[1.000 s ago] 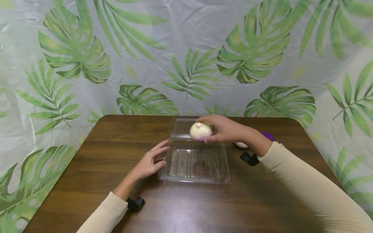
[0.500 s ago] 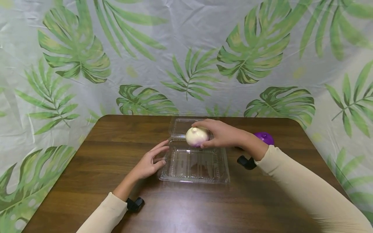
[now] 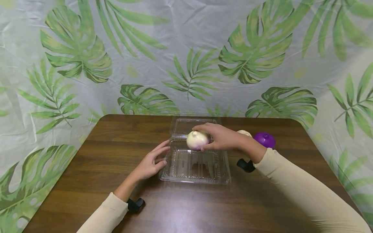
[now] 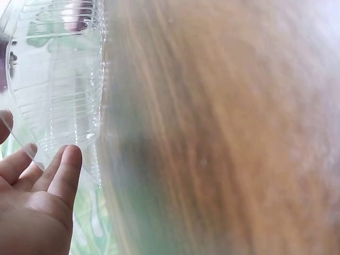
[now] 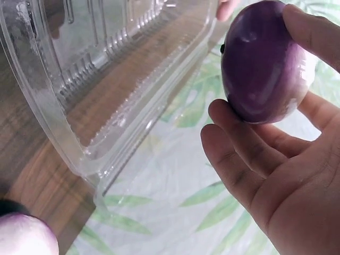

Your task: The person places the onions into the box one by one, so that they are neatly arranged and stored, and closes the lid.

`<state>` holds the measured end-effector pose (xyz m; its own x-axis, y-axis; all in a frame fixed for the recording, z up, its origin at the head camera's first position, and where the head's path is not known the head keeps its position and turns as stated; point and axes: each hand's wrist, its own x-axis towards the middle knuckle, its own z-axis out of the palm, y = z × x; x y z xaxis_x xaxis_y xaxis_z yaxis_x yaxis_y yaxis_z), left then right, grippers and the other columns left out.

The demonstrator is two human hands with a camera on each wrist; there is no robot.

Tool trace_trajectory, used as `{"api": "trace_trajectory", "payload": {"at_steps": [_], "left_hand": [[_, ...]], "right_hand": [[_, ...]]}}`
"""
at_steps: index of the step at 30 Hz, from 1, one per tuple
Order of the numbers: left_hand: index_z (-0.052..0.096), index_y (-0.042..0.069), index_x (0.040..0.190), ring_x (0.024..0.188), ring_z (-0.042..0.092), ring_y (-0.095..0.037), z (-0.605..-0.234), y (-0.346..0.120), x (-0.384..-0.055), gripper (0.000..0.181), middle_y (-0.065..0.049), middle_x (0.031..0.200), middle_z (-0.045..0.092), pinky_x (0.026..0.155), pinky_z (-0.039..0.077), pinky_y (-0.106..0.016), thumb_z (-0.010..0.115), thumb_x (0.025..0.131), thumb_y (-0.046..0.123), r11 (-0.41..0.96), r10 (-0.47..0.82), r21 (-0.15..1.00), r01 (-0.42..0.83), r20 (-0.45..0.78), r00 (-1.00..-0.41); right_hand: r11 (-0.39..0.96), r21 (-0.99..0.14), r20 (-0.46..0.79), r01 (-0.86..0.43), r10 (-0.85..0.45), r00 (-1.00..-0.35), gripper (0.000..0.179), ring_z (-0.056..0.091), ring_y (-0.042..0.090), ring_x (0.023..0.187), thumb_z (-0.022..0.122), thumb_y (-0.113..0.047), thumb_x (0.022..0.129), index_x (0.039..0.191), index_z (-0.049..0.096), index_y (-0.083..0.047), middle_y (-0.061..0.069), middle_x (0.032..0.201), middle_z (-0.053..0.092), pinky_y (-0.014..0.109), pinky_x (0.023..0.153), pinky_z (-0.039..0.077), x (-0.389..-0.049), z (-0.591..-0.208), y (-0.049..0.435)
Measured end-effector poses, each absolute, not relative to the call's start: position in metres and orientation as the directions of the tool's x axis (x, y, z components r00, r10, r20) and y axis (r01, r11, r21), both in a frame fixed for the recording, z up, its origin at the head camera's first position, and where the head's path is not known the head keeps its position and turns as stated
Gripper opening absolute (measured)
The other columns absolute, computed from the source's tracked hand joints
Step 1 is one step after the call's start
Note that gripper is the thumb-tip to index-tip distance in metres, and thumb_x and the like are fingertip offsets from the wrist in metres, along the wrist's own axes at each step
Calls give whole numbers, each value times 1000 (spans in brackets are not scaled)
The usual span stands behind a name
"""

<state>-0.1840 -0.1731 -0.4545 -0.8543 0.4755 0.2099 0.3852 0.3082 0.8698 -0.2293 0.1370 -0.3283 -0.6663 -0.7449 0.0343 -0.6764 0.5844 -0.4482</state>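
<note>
Head view is showing the right hand [image 3: 222,137] partly closed, its thumb and fingers gripping a glossy, bulb-shaped, white-and-purple object [image 3: 197,140] above the far part of a rectangular, clear plastic hinged container [image 3: 195,182]. The container's clear lid [image 3: 180,126] is lying folded back, beyond that hand's fingertips. Just past the right wrist, a glossy, round, vivid purple object [image 3: 264,139] is resting on the dark brown wood-grain table [image 3: 180,210], with a cream-white rounded object [image 3: 244,132] showing beside it, partly hidden by the right hand. The left hand [image 3: 150,163] is holding nothing, its fingers loosely extended and spread along the container's nearest side. Left wrist view is showing those relaxed fingers reaching to the container's rim; whether they are pressing it, I cannot tell. Right wrist view is showing the gripped object's deep purple side, thumb and fingers holding it from opposite sides, the container standing apart from the fingertips.
</note>
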Motion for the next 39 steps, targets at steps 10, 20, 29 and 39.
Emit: {"api": "trace_trajectory", "payload": {"at_steps": [10,20,29,39], "left_hand": [[42,-12,143,139,44,-45,-456,-167,-183,55,-18,164,24,104,48,-54,54,90,-8,320,454,876,360,192,-870],[43,-12,143,137,46,-45,-457,-166,-183,55,-18,163,26,106,47,-55,54,89,-9,309,433,883,353,200,-879],[42,-10,144,138,45,-44,-454,-167,-181,56,-17,164,24,106,47,-54,54,90,-8,313,438,883,350,193,-878],[44,-13,142,136,47,-45,-456,-167,-181,53,-21,163,25,106,47,-53,55,90,-9,293,435,883,366,218,-874]], "right_hand": [[570,-471,22,-673,-755,-655,69,56,32,126,79,-24,84,145,49,-11,15,140,56,47,96,53,-229,-345,132],[581,-440,39,-685,-750,-661,69,59,32,123,78,-28,84,145,49,-11,12,137,61,49,98,52,-232,-357,114],[580,-453,17,-677,-754,-657,68,58,36,121,78,-25,83,143,51,-9,15,136,62,49,96,52,-236,-368,97],[583,-463,-3,-668,-754,-656,68,58,33,121,81,-22,78,139,54,-10,14,137,60,49,101,49,-238,-387,88]]}}
